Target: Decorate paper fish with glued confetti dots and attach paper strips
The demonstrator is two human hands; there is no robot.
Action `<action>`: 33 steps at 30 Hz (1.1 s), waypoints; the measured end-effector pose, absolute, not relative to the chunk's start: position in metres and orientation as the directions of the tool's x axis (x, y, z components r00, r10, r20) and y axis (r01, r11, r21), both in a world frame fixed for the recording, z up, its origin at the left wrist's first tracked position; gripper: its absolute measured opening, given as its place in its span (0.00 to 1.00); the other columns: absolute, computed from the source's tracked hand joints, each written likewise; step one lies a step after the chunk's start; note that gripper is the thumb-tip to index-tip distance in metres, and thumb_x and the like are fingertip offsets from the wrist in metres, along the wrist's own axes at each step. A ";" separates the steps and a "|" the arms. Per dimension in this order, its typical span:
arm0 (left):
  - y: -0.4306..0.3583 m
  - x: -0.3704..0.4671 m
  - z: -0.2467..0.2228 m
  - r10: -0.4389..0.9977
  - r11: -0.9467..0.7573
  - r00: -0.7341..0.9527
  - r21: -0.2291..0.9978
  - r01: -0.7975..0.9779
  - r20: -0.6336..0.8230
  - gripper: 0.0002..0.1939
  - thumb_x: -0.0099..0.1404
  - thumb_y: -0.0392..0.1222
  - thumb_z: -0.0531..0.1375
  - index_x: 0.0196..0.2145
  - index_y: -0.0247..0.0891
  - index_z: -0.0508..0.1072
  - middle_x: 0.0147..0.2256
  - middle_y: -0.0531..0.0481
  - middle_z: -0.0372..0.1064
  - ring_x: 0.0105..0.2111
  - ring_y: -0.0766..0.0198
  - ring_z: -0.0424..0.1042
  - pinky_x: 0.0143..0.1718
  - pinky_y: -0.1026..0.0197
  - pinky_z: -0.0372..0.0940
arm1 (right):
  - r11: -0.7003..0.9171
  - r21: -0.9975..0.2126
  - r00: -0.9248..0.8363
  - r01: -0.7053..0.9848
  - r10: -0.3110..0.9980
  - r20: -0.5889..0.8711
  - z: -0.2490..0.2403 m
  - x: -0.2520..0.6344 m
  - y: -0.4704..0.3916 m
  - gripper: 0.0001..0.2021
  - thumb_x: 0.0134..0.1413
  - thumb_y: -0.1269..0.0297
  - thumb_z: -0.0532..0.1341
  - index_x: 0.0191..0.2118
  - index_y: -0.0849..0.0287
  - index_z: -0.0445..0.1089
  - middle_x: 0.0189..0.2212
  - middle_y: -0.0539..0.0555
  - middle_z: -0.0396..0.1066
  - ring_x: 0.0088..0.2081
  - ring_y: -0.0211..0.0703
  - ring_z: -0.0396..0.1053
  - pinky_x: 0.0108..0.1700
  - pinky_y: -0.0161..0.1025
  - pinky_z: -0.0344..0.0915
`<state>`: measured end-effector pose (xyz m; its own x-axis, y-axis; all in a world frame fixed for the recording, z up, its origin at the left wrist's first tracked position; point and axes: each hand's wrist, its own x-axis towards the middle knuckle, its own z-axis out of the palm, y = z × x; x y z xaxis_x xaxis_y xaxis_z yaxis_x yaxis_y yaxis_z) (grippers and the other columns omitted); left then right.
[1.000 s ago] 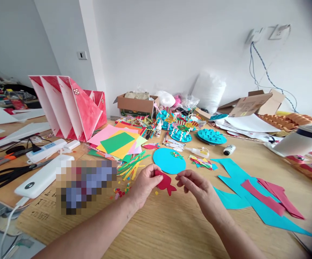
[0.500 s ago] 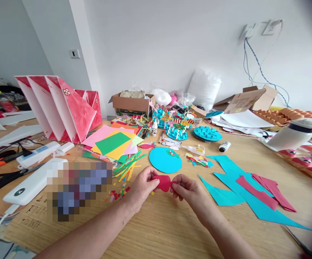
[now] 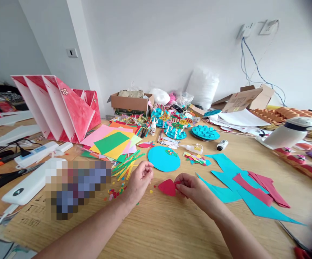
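A small red paper fish (image 3: 168, 187) is held by its tail end between the thumb and fingers of my right hand (image 3: 188, 186), just over the table. My left hand (image 3: 142, 177) is apart from the fish, its fingers curled together and nothing visible in them. Beyond both hands lies a round blue paper disc (image 3: 163, 162) with a small green decorated piece (image 3: 171, 152) near its upper edge. Small coloured paper dots (image 3: 115, 192) are scattered beside my left forearm. To the right of my right hand are blue paper offcuts (image 3: 226, 180) with red offcuts (image 3: 253, 189) on top.
Green and yellow paper strips (image 3: 126, 163) lie near stacked coloured sheets (image 3: 111, 144). A glue bottle (image 3: 195, 148), a small white bottle (image 3: 222, 145) and decorated blue discs (image 3: 205, 133) stand farther back. Scissors (image 3: 293, 233) lie at lower right; a white power bank (image 3: 34, 181) sits left.
My left hand has let go of the red paper fish and drawn slightly left. The fish, still in my right hand, has turned so its flat side shows.
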<state>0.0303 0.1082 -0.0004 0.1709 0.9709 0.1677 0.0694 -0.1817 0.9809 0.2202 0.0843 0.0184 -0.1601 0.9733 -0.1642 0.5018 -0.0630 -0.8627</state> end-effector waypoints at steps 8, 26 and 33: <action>0.117 0.022 -0.004 0.967 -0.243 0.098 0.967 0.070 0.236 0.07 0.56 0.36 0.50 0.34 0.35 0.63 0.27 0.53 0.61 0.26 0.69 0.64 0.22 0.70 0.60 | -0.078 -0.706 -0.128 0.703 0.964 -0.233 0.013 0.229 0.088 0.05 0.39 0.72 0.52 0.26 0.59 0.63 0.20 0.48 0.67 0.22 0.33 0.60 0.22 0.30 0.52; 0.074 0.028 0.024 0.716 -0.686 0.687 0.301 0.662 0.122 0.11 0.59 0.32 0.49 0.37 0.35 0.68 0.38 0.45 0.68 0.40 0.59 0.66 0.41 0.60 0.60 | 0.026 -0.559 -0.152 0.829 0.972 -0.181 0.021 0.229 0.082 0.05 0.40 0.71 0.54 0.25 0.58 0.66 0.19 0.48 0.65 0.23 0.34 0.60 0.23 0.31 0.51; 0.056 0.017 0.027 0.655 -0.717 0.752 0.251 0.650 -0.075 0.27 0.61 0.49 0.52 0.54 0.33 0.56 0.56 0.39 0.51 0.55 0.53 0.51 0.55 0.52 0.44 | 0.113 -0.488 -0.187 0.866 0.977 -0.105 0.019 0.228 0.082 0.03 0.42 0.69 0.55 0.24 0.58 0.66 0.23 0.51 0.68 0.26 0.37 0.62 0.26 0.32 0.53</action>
<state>0.0167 0.0559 0.0272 0.7519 0.6549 -0.0755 0.6500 -0.7173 0.2510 0.2278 0.0819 0.0189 -0.1869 0.9767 -0.1052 0.8657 0.1131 -0.4876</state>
